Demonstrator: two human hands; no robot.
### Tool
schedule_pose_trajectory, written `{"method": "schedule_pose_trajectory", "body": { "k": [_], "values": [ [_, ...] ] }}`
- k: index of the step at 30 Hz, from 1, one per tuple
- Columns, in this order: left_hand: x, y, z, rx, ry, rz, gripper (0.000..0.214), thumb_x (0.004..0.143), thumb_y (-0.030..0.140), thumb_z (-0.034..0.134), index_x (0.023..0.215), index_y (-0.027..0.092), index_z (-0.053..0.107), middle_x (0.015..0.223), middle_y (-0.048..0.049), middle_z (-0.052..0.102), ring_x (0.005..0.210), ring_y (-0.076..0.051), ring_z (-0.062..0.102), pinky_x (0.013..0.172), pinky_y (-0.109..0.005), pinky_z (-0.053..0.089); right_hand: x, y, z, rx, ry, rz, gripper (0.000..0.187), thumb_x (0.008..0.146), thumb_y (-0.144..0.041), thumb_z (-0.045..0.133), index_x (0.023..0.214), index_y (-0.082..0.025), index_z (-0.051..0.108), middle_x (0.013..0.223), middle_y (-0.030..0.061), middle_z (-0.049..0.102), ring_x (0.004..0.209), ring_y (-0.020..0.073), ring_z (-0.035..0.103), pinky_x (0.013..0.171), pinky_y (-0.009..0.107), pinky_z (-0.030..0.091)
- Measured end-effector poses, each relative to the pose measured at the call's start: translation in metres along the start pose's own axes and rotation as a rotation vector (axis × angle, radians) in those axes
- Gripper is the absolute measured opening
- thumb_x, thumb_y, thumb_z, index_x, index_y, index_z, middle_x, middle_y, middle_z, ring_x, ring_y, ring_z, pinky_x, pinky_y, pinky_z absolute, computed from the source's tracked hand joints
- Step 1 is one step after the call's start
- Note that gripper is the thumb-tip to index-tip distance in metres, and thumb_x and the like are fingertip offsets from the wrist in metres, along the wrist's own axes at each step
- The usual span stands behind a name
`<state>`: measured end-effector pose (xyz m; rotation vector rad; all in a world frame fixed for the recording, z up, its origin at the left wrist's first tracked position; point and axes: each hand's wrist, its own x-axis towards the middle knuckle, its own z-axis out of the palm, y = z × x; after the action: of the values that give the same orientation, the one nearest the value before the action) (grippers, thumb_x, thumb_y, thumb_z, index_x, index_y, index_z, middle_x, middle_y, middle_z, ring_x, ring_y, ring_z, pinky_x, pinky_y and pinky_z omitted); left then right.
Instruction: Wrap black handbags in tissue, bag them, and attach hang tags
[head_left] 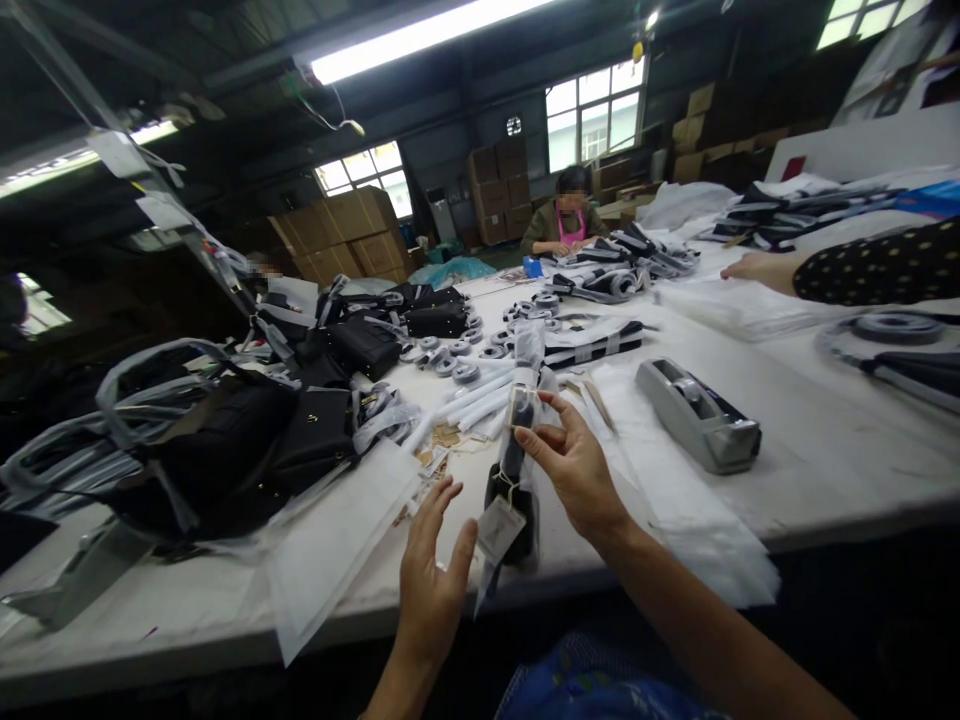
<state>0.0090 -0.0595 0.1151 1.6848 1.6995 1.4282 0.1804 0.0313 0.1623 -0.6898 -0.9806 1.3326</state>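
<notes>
We see the right hand, thumb and fingers pinching a black strap at its gold-toned buckle, near the front edge of the desk. Left hand — fingers spread, gripping nothing — sits just beside the strap's string tag (contact: we can't tell). We mark a grey tape dispenser at right, plastic sleeves at left.
</notes>
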Motion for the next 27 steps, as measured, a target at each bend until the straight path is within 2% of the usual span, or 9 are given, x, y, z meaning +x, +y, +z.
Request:
{"method": "schedule_pose_trajectory", "body": {
  "k": [3,6,10,13,16,19,22,24,27],
  "values": [
    [0.026,0.023,0.005,0.076,-0.004,0.272,0.038,0.094,0.032,0.059,0.131,0.027,0.061,0.140,-0.0074,0.058,0.134,-0.026,0.048,0.115,-0.047,0.034,-0.002,-0.003,0.007,-0.097,-0.030,-0.033,0.065,0.076,-0.039,0.080,0.132,-0.025,0.050,0.091,0.0020,0.078,0.088,0.0202,0.073,0.081,0.030,0.057],
    [0.040,0.032,0.026,0.028,0.009,0.312,0.029,0.096,0.030,0.055,0.122,0.024,0.067,0.125,-0.0078,0.068,0.121,-0.024,0.059,0.107,-0.041,0.044,-0.001,-0.002,0.013,-0.157,-0.029,-0.077,0.064,0.076,-0.040,0.080,0.132,-0.026,0.052,0.092,0.0019,0.077,0.088,0.0206,0.073,0.081,0.031,0.058],
    [0.039,0.018,0.042,-0.042,-0.065,0.206,0.029,0.100,0.034,0.048,0.108,0.024,0.074,0.114,-0.0068,0.072,0.111,-0.023,0.065,0.101,-0.039,0.048,0.006,0.001,0.014,-0.183,-0.033,-0.075,0.063,0.077,-0.040,0.079,0.132,-0.026,0.052,0.092,0.0018,0.077,0.084,0.0205,0.073,0.075,0.030,0.058],
    [0.027,0.000,0.038,-0.153,-0.118,0.094,0.039,0.101,0.041,0.043,0.131,0.025,0.062,0.139,-0.0069,0.060,0.133,-0.024,0.051,0.113,-0.040,0.038,0.015,0.002,0.009,-0.200,-0.137,-0.057,0.059,0.082,-0.043,0.073,0.134,-0.025,0.050,0.091,0.0014,0.077,0.083,0.0203,0.072,0.077,0.032,0.057],
    [0.012,-0.015,0.038,-0.265,-0.139,-0.009,0.060,0.098,0.050,0.045,0.152,0.025,0.035,0.158,-0.0078,0.036,0.146,-0.026,0.033,0.117,-0.040,0.032,0.020,0.009,-0.005,-0.268,-0.255,-0.081,0.053,0.092,-0.047,0.061,0.138,-0.024,0.049,0.100,0.0036,0.076,0.095,0.0210,0.071,0.090,0.037,0.054],
    [-0.001,-0.023,0.046,-0.322,-0.104,-0.158,0.096,0.083,0.051,0.069,0.157,0.029,0.014,0.161,-0.0106,0.030,0.144,-0.029,0.036,0.113,-0.041,0.038,0.014,0.035,-0.031,-0.378,-0.111,-0.082,0.047,0.094,-0.052,0.054,0.130,-0.022,0.057,0.112,0.0076,0.074,0.108,0.0233,0.067,0.101,0.041,0.048],
    [-0.006,-0.027,0.057,-0.371,-0.071,-0.329,0.115,0.073,0.041,0.080,0.157,0.032,0.001,0.156,-0.0116,0.039,0.134,-0.027,0.050,0.106,-0.039,0.046,-0.005,0.073,-0.062,-0.465,0.080,0.050,0.051,0.085,-0.059,0.061,0.118,-0.020,0.065,0.125,0.0122,0.067,0.120,0.0288,0.061,0.106,0.045,0.045],
    [-0.006,-0.028,0.061,-0.361,-0.081,-0.388,0.109,0.073,0.040,0.079,0.157,0.028,0.010,0.145,-0.0120,0.054,0.123,-0.025,0.060,0.101,-0.037,0.049,-0.020,0.094,-0.076,-0.423,0.164,0.196,0.068,0.074,-0.063,0.071,0.125,-0.018,0.063,0.138,0.0159,0.059,0.129,0.0323,0.054,0.109,0.046,0.042],
    [-0.003,-0.032,0.061,-0.313,-0.080,-0.380,0.074,0.074,0.046,0.076,0.138,0.019,0.051,0.120,-0.0113,0.071,0.112,-0.027,0.067,0.098,-0.037,0.051,-0.037,0.106,-0.080,-0.184,0.212,0.408,0.101,0.067,-0.063,0.078,0.148,-0.014,0.041,0.151,0.0195,0.044,0.137,0.0306,0.045,0.113,0.043,0.037]
  ]
}}
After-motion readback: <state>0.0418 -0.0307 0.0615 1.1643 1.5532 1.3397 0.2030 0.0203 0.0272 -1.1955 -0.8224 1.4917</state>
